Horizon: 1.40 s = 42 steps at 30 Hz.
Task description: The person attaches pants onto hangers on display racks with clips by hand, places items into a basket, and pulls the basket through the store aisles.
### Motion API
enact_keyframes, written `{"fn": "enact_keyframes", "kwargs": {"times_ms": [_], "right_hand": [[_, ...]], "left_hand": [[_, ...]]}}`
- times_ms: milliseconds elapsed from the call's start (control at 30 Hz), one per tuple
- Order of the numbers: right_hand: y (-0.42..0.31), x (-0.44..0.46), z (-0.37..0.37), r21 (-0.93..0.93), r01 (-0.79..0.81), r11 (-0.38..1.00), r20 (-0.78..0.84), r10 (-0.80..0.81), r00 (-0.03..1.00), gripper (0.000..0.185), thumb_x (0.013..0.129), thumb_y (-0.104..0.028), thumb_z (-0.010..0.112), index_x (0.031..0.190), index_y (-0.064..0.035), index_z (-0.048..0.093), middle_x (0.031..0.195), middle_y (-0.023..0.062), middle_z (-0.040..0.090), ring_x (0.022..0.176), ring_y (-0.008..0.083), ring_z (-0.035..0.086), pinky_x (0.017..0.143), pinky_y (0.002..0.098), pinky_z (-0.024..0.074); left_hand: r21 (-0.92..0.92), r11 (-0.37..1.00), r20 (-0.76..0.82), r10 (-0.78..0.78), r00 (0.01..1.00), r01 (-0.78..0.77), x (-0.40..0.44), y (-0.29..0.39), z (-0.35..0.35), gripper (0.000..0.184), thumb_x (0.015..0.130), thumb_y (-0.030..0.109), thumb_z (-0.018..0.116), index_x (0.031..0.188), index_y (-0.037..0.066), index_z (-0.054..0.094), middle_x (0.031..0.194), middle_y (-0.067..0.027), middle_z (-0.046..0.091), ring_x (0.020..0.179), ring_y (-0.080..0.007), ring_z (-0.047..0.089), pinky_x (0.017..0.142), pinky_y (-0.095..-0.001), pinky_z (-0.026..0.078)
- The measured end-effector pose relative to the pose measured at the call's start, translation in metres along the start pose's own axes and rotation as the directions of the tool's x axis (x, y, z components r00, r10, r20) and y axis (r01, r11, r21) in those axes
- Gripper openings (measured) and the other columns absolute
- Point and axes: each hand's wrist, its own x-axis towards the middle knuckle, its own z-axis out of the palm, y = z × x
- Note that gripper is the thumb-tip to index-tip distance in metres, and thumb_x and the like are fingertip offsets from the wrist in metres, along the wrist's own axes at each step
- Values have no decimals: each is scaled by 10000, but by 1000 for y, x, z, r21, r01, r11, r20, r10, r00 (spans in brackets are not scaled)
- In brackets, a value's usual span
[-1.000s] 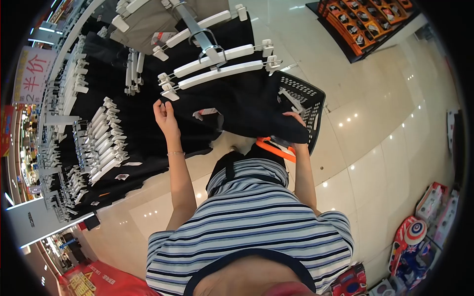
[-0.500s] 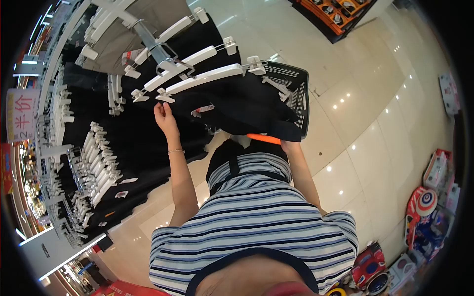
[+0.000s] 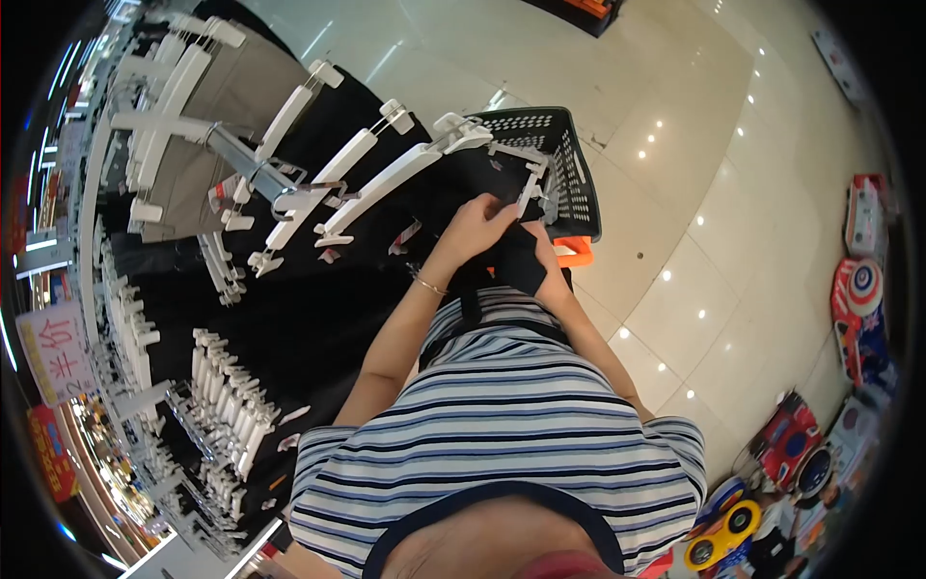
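My left hand (image 3: 479, 228), a bracelet on its wrist, is closed with bent fingers at the edge of a black garment (image 3: 518, 259). Its fingertips are beside a white clip hanger (image 3: 531, 188) at the basket; whether they touch it I cannot tell. My right hand (image 3: 549, 265) grips the same black cloth from the right, part of its fingers hidden. A dark green shopping basket (image 3: 576, 183) is just beyond, its orange handle (image 3: 576, 253) beside my right wrist. Black garments on white hangers (image 3: 371, 198) hang to the left of my hands.
A metal rack arm (image 3: 246, 164) carries the front hangers, including beige garments (image 3: 227, 101). Lower left, a dense row of white hangers (image 3: 227, 396) holds more black clothing. A sign (image 3: 58, 352) stands at the far left. Colourful boxed goods (image 3: 791, 444) line the right, beyond tiled floor (image 3: 675, 251).
My left hand has moved right, from the front hanger to the cloth by my right hand. My right hand has drawn up a fold of black cloth. The view has shifted.
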Motion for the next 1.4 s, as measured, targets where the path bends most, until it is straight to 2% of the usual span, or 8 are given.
{"fn": "enact_keyframes", "kwargs": {"times_ms": [200,300,400,533,700,967,1133,1400], "right_hand": [[-10,-1,-1,-149,-52,987,-19,50,999,558,687,-57,655,1220,-41,495,1088,123,435,1064,264,428,903,312,359],[-24,-7,-2,-191,-172,966,-76,160,984,474,696,-45,662,1159,-41,559,1085,108,454,1081,250,422,915,299,358],[-11,-22,-6,-7,-165,986,-12,165,986,376,713,-35,657,1081,-8,583,1002,93,532,988,223,508,887,287,388],[-6,-35,-4,209,-184,960,18,185,983,278,732,-21,638,1002,17,584,950,71,578,915,164,551,833,268,418],[27,-40,-6,671,-309,674,46,378,925,313,740,48,575,1041,-16,520,943,26,527,903,99,530,815,240,428],[-2,-28,-4,682,-203,702,-93,359,929,330,780,49,525,1105,-7,499,977,30,531,890,97,518,758,193,399],[1,-28,-8,512,-136,848,-229,287,930,183,822,-6,578,1001,-1,618,999,32,557,975,116,494,872,236,361],[17,-38,-42,354,-405,843,154,375,914,122,800,-99,639,891,-17,637,918,62,581,910,158,524,874,251,380]], "left_hand": [[-227,961,154,197,968,-159,23,-17,-22,80,802,-23,508,874,-12,540,771,-2,565,708,-52,513,601,-202,428],[99,945,26,309,951,-310,32,-11,-30,142,800,66,561,846,-53,499,654,-148,509,536,-172,504,521,-273,404],[271,772,-26,603,798,-575,33,10,-38,200,731,52,642,884,-44,555,813,-180,584,762,-332,572,653,-343,443],[577,427,25,843,537,-696,40,35,-38,191,694,46,662,875,33,600,930,-157,589,912,-308,550,771,-367,419],[289,825,268,418,868,-486,57,28,-37,120,846,78,520,930,27,590,848,-107,637,832,-272,608,758,-319,454],[475,565,405,540,738,-674,43,1,-16,314,729,334,644,871,54,642,902,-108,633,850,-283,593,775,-378,404],[632,446,408,503,762,-634,48,-22,-12,187,745,166,625,880,46,573,834,-88,589,823,-309,582,722,-406,438],[449,548,243,685,686,-706,61,5,-31,122,807,59,549,929,53,547,898,-108,603,799,-338,582,645,-391,478]]}}
